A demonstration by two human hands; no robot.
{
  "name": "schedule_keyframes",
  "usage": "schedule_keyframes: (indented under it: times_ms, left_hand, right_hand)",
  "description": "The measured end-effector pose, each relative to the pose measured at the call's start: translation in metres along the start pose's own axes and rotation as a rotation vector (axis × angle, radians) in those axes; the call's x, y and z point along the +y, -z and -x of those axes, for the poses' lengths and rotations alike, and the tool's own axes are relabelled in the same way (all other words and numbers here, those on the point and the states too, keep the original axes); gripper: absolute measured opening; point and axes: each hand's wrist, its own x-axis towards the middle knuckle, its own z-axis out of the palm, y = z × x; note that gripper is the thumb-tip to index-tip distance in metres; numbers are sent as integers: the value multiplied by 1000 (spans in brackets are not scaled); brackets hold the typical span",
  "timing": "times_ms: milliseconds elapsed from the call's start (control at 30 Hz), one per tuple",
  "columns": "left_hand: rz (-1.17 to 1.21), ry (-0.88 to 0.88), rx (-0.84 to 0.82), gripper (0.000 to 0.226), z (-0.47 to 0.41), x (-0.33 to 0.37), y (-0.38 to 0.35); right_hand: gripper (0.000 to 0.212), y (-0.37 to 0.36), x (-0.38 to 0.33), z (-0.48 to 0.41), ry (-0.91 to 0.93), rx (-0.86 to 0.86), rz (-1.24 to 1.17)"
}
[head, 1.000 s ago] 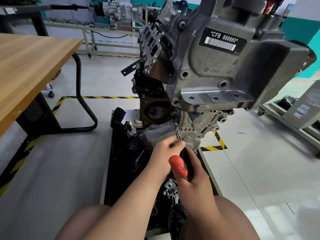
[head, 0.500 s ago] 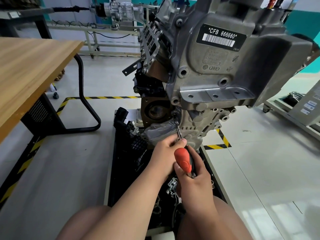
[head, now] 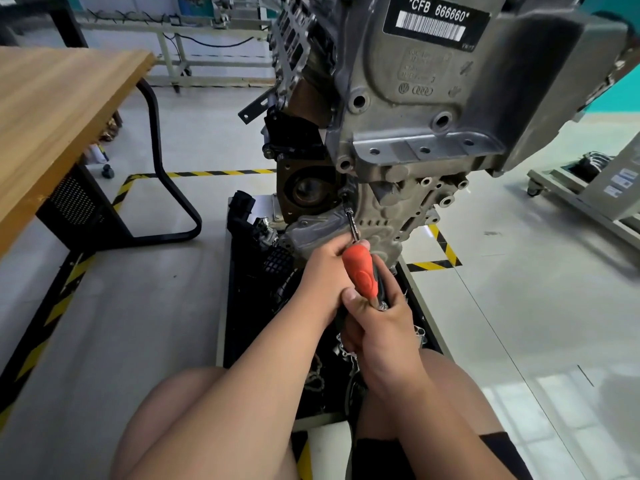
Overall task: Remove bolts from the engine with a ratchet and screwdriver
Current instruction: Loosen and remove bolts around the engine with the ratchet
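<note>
Head view: grey cast-metal engine [head: 415,109] bearing a black label [head: 436,20] reading "*CFB 666660*" above a white barcode, with VW and four-ring emblems [head: 415,90] cast below it. The orange-and-black-handled screwdriver [head: 362,275] slants up from the hands, its steel tip seated at a bolt [head: 345,199] low on the engine. Right hand [head: 384,327] wraps the handle; left hand [head: 325,271] pinches its front end by the shaft. A light wooden table [head: 52,109] stands at left
</note>
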Motion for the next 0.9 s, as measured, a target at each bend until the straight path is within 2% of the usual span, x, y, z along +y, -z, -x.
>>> schedule_keyframes:
  times_ms: [67, 133, 200, 267, 333, 367, 433, 533, 600, 700, 767, 900]
  left_hand:
    - [25, -2, 27, 7, 3, -1, -1]
    - [70, 13, 26, 25, 2, -1, -2]
    - [64, 87, -30, 39, 3, 3, 1]
    - [8, 152, -63, 32, 4, 9, 4]
    - [-118, 151, -82, 23, 9, 7, 9]
    - [-141, 146, -89, 21, 12, 4, 12]
    - [-142, 137, -65, 17, 17, -1, 17]
    - [-217, 141, 11, 11, 18, -6, 27]
    - [-251, 148, 42, 12, 20, -12, 36]
    - [-320, 129, 25, 15, 20, -23, 49]
    - [-356, 137, -2, 15, 19, -24, 53]
    - [-405, 125, 12, 14, 17, -25, 56]
  right_hand:
    - [81, 1, 1, 0, -8, -23, -6]
    - [83, 4, -1, 0, -5, -16, 54]
    - [77, 8, -6, 2, 62, 11, 315]
    - [74, 16, -13, 7, 190, -6, 670]
    - [80, 21, -16, 16, 214, -11, 1005]
    - [81, 23, -14, 21, 220, 12, 1142]
    - [68, 24, -8, 27, 303, 59, 1281]
    - [45, 13, 7, 25, 384, 50, 1145]
    - [32, 1, 17, 21, 319, 28, 991]
    - [11, -13, 26, 16, 137, 103, 718]
    - [10, -16, 27, 13, 57, 144, 596]
    - [24, -16, 31, 11, 28, 131, 556]
